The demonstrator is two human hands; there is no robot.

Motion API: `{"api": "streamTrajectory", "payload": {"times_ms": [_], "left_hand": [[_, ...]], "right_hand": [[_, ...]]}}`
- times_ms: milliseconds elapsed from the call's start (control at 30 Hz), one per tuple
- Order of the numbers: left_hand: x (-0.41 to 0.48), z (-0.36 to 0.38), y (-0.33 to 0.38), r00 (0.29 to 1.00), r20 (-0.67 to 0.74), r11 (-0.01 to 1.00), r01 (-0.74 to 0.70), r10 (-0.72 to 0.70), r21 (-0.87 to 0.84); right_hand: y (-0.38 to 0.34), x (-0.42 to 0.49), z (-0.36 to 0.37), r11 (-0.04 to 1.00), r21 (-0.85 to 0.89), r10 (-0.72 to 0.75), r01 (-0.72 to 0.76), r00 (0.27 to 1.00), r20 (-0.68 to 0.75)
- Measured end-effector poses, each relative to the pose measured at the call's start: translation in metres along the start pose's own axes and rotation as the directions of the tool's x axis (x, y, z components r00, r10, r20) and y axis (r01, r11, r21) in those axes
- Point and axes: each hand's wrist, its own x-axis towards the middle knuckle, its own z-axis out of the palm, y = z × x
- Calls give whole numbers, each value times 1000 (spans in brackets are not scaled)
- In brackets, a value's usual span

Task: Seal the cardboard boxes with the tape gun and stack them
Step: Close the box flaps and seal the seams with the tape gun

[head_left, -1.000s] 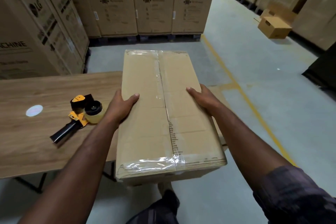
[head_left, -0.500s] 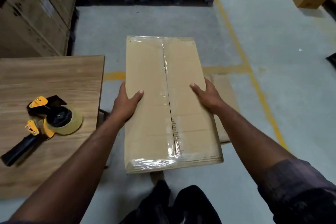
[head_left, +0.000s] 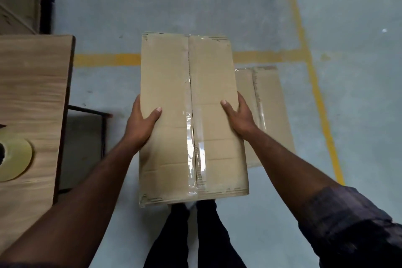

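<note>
Cardboard: the carried box (head_left: 167,85) hangs over the concrete floor (head_left: 359,115), taped seam up, long axis pointing away from you. Your left grip (head_left: 141,125) and right grip (head_left: 240,116) clamp its long sides mid-length, thumbs on top. The floor box (head_left: 274,115) lies below-right, axis parallel, partly hidden; right grip is nearer. Likely shift right, lower square. The table (head_left: 32,93) is to your left, apart.

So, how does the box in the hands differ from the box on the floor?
The held box is gripped at its sides by the left hand and right hand; the floor box lies on the floor, untouched. The held box shows its whole top; the floor box is partly hidden behind it. Both are cardboard with clear tape along the middle seam.
</note>
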Motion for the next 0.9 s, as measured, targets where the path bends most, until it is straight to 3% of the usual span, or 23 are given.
{"api": "streamTrajectory", "payload": {"times_ms": [367,600,900], "left_hand": [[31,55,-26,995,46,996,92,-92,10],[45,68,-33,994,-18,994,107,-107,23],[48,90,-18,992,27,992,126,-126,23]], "right_hand": [[47,55,-4,998,-23,59,-58,998,34],[47,66,-2,998,-27,52,-52,999,15],[49,67,-29,994,-46,100,-101,995,-14]]}}
